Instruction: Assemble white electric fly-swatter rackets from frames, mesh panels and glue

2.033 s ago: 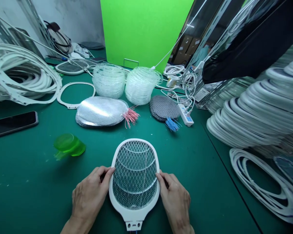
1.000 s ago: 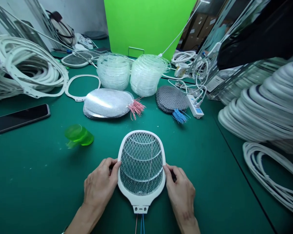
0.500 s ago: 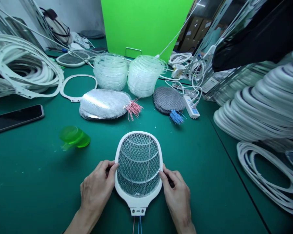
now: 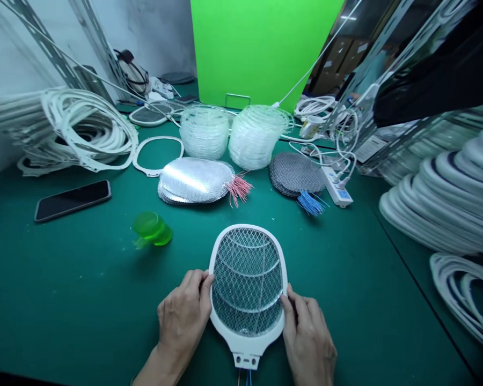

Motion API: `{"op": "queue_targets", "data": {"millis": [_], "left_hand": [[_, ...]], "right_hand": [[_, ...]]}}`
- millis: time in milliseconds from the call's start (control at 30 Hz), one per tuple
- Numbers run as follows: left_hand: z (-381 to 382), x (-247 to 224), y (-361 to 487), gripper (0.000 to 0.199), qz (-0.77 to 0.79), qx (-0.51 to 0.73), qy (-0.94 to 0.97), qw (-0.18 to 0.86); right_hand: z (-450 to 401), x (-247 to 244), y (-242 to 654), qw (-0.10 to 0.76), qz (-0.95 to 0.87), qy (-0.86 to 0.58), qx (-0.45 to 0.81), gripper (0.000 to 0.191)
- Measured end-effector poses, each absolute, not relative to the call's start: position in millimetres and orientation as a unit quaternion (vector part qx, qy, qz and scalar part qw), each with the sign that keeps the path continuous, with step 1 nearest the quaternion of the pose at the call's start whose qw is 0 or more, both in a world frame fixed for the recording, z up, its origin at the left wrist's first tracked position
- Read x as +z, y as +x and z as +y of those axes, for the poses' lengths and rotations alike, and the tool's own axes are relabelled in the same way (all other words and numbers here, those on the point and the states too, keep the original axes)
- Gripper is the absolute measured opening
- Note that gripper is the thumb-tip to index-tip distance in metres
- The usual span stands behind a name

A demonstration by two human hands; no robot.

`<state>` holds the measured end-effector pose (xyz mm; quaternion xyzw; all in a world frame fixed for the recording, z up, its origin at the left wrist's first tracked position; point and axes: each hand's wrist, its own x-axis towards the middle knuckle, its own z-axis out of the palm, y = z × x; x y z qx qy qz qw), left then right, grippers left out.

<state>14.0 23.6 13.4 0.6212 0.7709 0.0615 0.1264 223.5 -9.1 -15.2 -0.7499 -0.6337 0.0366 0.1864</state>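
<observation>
A white mosquito swatter head (image 4: 248, 284) with metal mesh inside its oval frame lies at the front middle of the table, its narrow neck toward me. One reddish wire and blue wires come out of the neck. My left hand (image 4: 185, 313) is closed on the frame's left edge, thumb on top. On the opposite edge my right hand (image 4: 309, 332) grips with thumb and fingers. Beyond the frame lie a stack of silvery mesh sheets (image 4: 197, 181) with pink wires and a stack of dark mesh sheets (image 4: 295, 174) with blue wires.
A green translucent cup-like object (image 4: 152, 229) and a phone (image 4: 73, 201) lie to the left. White frames (image 4: 92, 128) are piled behind. Two stacks of clear rings (image 4: 205, 133) stand at the back. A power strip (image 4: 337, 186) and more piled frames (image 4: 446, 198) are on the right.
The whole view has shifted, so everything appears further right and slightly lower. Both hands keep their hold on the swatter head's edges, which looks otherwise unchanged.
</observation>
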Motion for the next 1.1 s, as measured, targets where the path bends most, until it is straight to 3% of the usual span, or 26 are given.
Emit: {"op": "queue_targets", "data": {"millis": [167,400,567,800,933,1100], "left_hand": [[24.4,0.6,7.6,0.041,0.697,0.125,0.705,0.037],[24.0,-7.7,-11.3,0.06,0.594,0.093,0.799,-0.003],[26.1,-8.2,-15.3,0.061,0.58,0.077,0.81,0.036],[30.5,-4.4,-26.3,0.052,0.6,0.12,0.763,0.209],[29.7,-7.4,-23.0,0.045,0.634,0.184,0.724,0.201],[29.4,-5.4,-19.9,0.045,0.629,0.164,0.736,0.188]], "right_hand": [[-5.3,-30.0,228.2,0.146,-0.665,-0.732,-0.034,0.054],[-3.3,-27.1,248.3,0.099,-0.753,-0.649,-0.043,0.056],[2.9,-28.6,249.1,0.112,-0.763,-0.636,-0.039,0.052],[1.8,-26.6,249.2,0.109,-0.73,-0.672,0.061,0.051],[0.8,-26.0,249.2,0.107,-0.723,-0.677,0.085,0.052],[2.2,-30.5,247.9,0.13,-0.744,-0.655,0.024,0.05]]}}
